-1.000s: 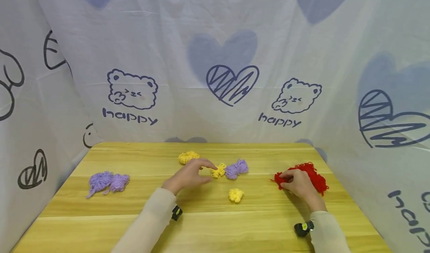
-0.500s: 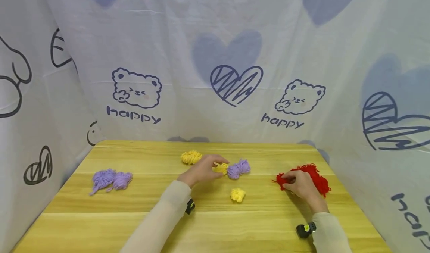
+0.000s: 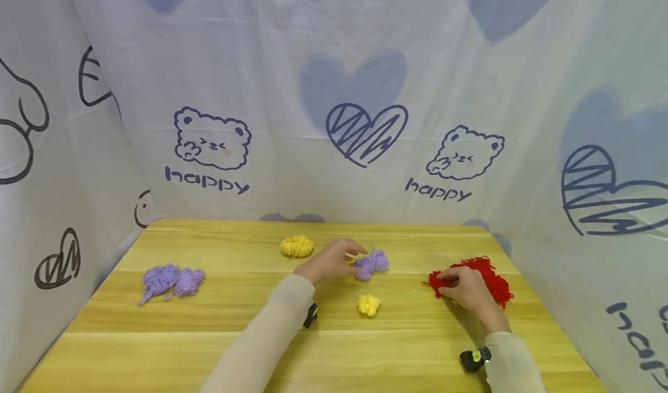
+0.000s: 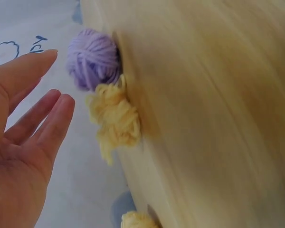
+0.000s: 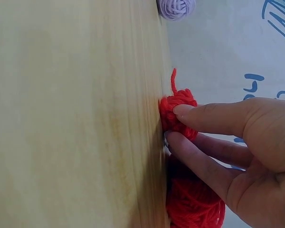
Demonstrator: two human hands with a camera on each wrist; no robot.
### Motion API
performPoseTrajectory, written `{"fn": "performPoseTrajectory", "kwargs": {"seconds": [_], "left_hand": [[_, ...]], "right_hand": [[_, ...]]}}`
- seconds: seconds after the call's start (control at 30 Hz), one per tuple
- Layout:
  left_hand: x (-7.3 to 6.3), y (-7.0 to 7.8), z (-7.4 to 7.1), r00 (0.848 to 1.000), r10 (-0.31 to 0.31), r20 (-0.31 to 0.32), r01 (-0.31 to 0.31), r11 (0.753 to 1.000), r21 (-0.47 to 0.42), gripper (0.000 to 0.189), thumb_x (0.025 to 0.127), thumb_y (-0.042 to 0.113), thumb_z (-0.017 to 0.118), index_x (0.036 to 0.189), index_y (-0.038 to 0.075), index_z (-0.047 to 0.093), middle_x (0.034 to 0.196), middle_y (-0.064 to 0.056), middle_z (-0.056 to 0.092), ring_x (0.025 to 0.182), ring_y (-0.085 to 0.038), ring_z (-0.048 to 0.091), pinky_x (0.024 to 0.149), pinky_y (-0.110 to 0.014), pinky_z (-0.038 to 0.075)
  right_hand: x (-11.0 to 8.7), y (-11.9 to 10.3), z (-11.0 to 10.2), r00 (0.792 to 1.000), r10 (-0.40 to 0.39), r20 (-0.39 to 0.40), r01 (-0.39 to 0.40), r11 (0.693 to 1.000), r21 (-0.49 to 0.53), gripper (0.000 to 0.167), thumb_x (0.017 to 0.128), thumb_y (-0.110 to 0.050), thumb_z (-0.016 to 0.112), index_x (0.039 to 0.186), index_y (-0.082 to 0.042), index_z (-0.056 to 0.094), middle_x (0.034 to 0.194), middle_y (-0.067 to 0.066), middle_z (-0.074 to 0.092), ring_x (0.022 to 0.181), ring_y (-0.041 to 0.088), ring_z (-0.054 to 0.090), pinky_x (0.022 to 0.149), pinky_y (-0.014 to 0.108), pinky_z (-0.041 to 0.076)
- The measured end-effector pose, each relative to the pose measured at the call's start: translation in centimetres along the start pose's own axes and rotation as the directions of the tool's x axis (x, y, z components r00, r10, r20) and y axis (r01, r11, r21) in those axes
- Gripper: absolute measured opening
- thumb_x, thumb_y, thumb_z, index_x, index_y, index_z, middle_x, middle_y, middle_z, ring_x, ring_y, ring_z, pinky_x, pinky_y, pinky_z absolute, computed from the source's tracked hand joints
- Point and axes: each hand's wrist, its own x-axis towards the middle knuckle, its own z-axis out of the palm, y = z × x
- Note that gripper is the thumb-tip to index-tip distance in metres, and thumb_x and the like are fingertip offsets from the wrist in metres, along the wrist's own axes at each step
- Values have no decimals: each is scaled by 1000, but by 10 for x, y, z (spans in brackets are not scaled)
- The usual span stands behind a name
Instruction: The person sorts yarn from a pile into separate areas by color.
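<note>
My left hand hovers at a purple yarn bundle, its thumb and fingers apart and holding nothing. Beside that bundle, a loose yellow yarn bundle shows plainly in the left wrist view but is mostly behind the hand in the head view. On the right, my right hand pinches a small red yarn bundle between thumb and fingers, down at the table surface. A larger red yarn bundle lies right behind it, partly covered by the hand.
One yellow yarn bundle lies toward the back of the wooden table, another yellow bundle nearer the front. Two purple yarn bundles sit together at the left. A printed white cloth hangs behind the table.
My left hand has moved right, past the loose yellow bundle and up to the purple one. The right hand keeps its pinch on the small red bundle. The head view has shifted slightly.
</note>
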Motion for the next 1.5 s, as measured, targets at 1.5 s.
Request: {"fn": "performPoseTrajectory", "kwargs": {"seconds": [1.5], "left_hand": [[26, 8, 35, 999, 32, 8, -33, 982, 185, 28, 83, 2, 83, 110, 10, 80, 118, -5, 76, 103, -13, 67, 88, -19, 55]], "right_hand": [[-3, -4, -2, 1000, 26, 10, -26, 999, 27, 24, 86, -3, 81, 110, -4, 79, 106, 16, 77, 85, 20, 69, 66, 25, 55]]}}
